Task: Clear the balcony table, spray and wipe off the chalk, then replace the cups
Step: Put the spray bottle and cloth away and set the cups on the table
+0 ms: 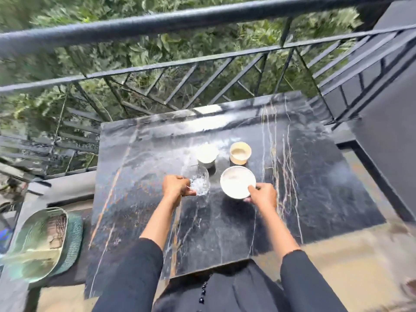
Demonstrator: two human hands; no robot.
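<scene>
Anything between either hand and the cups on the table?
Nothing visible for the near pair. The left hand grips the glass cup; the right hand grips the large white cup at its near side. The small white cup and the beige cup stand behind those two.

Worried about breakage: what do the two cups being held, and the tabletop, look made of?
The clear cup in the left hand: glass, see-through with sparkling facets. The white cup in the right hand: probably glazed ceramic, opaque and smooth. The table: seemingly polished black marble, glossy with pale veins.
</scene>
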